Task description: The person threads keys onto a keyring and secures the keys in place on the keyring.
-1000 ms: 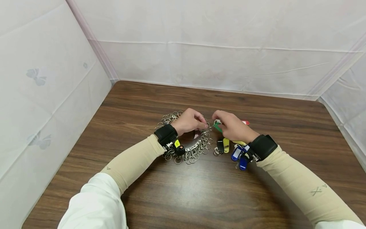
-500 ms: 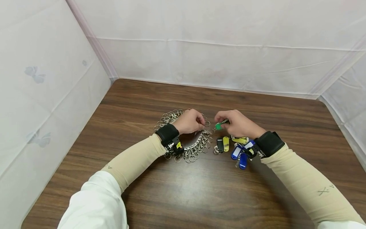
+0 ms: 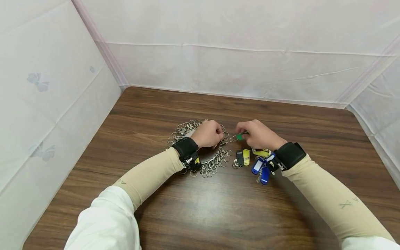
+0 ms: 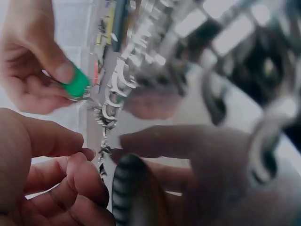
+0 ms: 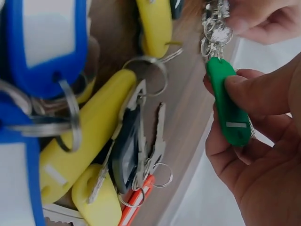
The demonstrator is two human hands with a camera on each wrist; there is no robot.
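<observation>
Desk (image 3: 218, 215): brown wood grain, white sheeting on three sides with faint butterfly prints on the left sheet. No legible brand or writing; the tan sleeves carry small dark marks near the elbows, too small to read.

Large key ring (image 3: 200, 149): a circle of many metal clips and split rings lying flat on the desk at centre, partly under the left wrist. No containers in view.

Left hand (image 3: 208, 133): fingers curled, pinching one metal clip (image 4: 104, 153) at the ring's right edge; in the left wrist view thumb and forefinger close on the small clip. Black wrist strap with a yellow tab.

Right hand (image 3: 257, 134): thumb and forefinger grip the green key tag (image 5: 228, 106), held just above the desk between the two hands. The tag's small split ring (image 5: 212, 35) meets the clip held by the left hand. A pale slot on the tag's face; no writing readable.

Loose pile of key tags (image 3: 256, 161): on the desk just beside the right wrist; blue tags (image 5: 44, 42) with white label windows, blank as far as can be seen, yellow tags (image 5: 94, 127), a black one (image 3: 240, 158), an orange-red one (image 5: 136, 200), plus plain keys.

Versus half a second ago: green tag has closed toward the left hand's clip, the gap between the hands now narrower; right wrist drawn slightly left. Pile and ring unmoved.
</observation>
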